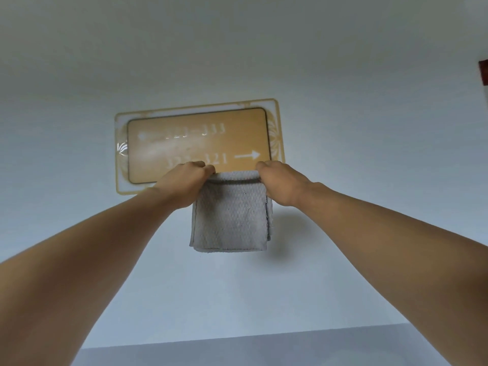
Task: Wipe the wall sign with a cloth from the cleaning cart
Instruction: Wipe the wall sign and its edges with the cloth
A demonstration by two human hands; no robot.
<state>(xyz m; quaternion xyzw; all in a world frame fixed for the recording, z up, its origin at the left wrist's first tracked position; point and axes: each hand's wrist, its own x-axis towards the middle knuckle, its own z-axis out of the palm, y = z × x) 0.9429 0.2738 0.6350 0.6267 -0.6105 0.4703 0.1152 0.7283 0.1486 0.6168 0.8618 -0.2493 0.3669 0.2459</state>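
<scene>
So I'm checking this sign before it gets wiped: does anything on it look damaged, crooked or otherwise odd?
One thing: a pale, cloudy smear runs across the left and middle of the sign, blurring the top numbers. The sign itself shows no cracks. Both the left hand and right hand hold the folded grey cloth at its lower edge.

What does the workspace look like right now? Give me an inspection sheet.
Surface: pale wall, bare around the sign.
Job's things: gold sign mounted on the wall, white numbers and an arrow pointing right, hazy smears across its left and middle; grey cloth, folded, hanging below the sign's lower edge.
Clutter: nothing seen.
Grippers: left hand and right hand each pinch a top corner of the cloth at the sign's lower edge.
Cables: nothing seen.
Surroundings: dark red object at the right edge, too cropped to identify; grey band below the wall; cleaning cart not in view.
</scene>
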